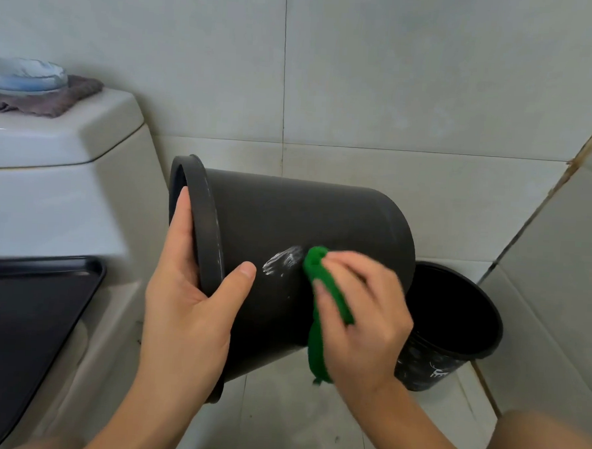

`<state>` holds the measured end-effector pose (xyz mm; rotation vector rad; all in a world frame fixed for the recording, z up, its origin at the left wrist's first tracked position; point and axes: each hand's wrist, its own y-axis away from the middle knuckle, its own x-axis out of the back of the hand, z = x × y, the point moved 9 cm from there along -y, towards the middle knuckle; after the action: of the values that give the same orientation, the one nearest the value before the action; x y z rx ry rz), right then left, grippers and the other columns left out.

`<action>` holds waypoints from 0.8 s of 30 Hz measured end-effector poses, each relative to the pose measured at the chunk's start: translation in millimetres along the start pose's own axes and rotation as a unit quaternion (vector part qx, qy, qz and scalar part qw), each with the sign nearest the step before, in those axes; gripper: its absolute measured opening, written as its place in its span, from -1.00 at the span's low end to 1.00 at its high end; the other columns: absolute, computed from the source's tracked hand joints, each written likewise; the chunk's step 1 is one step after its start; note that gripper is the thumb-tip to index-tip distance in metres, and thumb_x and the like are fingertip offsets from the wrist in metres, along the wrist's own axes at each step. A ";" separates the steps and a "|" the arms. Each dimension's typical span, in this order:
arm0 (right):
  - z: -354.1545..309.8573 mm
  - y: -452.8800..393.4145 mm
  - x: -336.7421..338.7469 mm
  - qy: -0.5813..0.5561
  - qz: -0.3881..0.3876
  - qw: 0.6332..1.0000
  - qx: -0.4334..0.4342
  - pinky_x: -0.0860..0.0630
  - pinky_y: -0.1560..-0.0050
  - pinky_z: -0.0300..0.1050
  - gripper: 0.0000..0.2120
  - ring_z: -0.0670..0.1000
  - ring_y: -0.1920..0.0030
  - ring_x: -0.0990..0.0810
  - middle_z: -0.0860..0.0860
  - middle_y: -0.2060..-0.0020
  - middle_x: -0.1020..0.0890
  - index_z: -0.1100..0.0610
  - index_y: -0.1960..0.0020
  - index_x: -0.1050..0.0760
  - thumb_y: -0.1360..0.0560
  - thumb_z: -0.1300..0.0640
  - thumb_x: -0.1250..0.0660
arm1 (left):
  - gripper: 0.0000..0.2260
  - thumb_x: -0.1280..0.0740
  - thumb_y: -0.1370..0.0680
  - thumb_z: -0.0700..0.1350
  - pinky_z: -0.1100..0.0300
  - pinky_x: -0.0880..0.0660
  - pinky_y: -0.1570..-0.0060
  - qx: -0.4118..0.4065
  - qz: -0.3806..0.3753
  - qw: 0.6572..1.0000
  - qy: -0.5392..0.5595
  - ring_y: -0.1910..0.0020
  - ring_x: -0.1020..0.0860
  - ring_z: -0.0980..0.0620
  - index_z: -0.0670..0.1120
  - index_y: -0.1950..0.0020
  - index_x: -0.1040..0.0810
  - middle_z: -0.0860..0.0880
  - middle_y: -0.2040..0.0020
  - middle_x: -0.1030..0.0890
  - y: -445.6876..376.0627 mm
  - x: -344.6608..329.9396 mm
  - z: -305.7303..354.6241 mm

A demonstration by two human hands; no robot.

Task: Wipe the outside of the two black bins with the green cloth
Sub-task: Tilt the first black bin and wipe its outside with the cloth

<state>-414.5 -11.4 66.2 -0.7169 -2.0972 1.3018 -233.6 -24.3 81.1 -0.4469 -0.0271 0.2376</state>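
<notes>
1. The toilet cistern (61, 164) fills the left of the view against a tiled wall (364, 73); on its lid lies a brownish rag (54, 103) with a pale dish (24, 74) on top, and a dark tray (25, 330) sits below it.
2. The first black bin (305, 224) is lifted off the floor and tipped on its side, mouth to the left and base to the right, so its outer wall faces the camera.
3. The second black bin (453, 335) stands upright on the tiled floor (295, 413), just behind and to the right of the tipped one, with whitish marks still showing on its outer wall.
4. The left hand (187, 308) grips the rim of the tipped bin, fingers curled inside the mouth and thumb pressed on the outside wall.
5. The right hand (361, 317) has its fingers closed round the bunched green cloth (317, 311) and presses it against the bin wall; the hand is slightly blurred.
6. A white smear (284, 259) sits on the wall just left of the cloth, between it and the left thumb.
7. The step in hand appears to be wiping the first bin's outside. The next move probably calls for drawing the cloth leftward across the smear with firm pressure while the left grip steadies the rim, then turning the bin to reach unwiped sides. The second bin looks not yet cleaned.
</notes>
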 end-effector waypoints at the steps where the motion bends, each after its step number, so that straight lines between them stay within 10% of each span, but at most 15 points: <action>1: -15.8 6.1 -2.0 -0.011 -0.015 0.999 0.040 -0.53 -0.05 -0.14 -0.85 0.08 0.05 -0.62 0.10 0.04 -0.67 0.26 0.01 -0.67 -0.52 0.20 -0.38 | -0.28 -0.31 -0.41 -0.25 0.13 -0.43 -0.33 -0.001 0.001 1.000 0.001 -0.33 -0.49 0.16 0.09 -0.55 -0.23 0.11 -0.38 -0.51 0.2 0.5 -0.7; 5: -26.8 10.0 -3.2 -0.017 -0.041 0.994 0.097 -0.56 0.02 -0.11 -0.82 0.09 0.08 -0.64 0.10 0.06 -0.68 0.26 0.04 -0.68 -0.55 0.17 -0.36 | -0.28 -0.31 -0.41 -0.24 0.14 -0.47 -0.29 0.012 -0.005 1.000 0.004 -0.30 -0.52 0.15 0.11 -0.54 -0.23 0.11 -0.36 -0.53 0.0 -0.7 -5.0; 13: 36.8 -24.4 -5.6 -0.020 -0.013 0.992 -0.125 -0.48 -0.05 -0.28 -0.81 0.01 0.05 -0.61 0.01 0.06 -0.65 0.21 -0.03 -0.65 -0.50 0.16 -0.34 | -0.24 -0.33 -0.49 -0.45 0.60 -0.39 -0.01 0.021 -0.004 1.000 -0.020 -0.12 -0.52 0.46 0.10 -0.54 -0.19 0.49 -0.10 -0.55 9.3 -16.4 -3.7; 24: 2.7 -19.2 -25.4 -0.069 -0.072 0.994 -0.047 -0.52 -0.04 -0.20 -0.81 -0.03 0.02 -0.61 0.06 0.06 -0.67 0.24 -0.03 -0.66 -0.53 0.17 -0.33 | -0.28 -0.36 -0.53 -0.33 0.40 -0.45 -0.16 0.014 -0.024 0.999 -0.017 -0.25 -0.53 0.26 0.09 -0.57 -0.14 0.30 -0.27 -0.55 8.7 -16.8 -12.4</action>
<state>-401.5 -38.1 78.1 -0.5157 -2.2868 1.2116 -250.9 -25.9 66.6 -0.4142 -0.0688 0.1979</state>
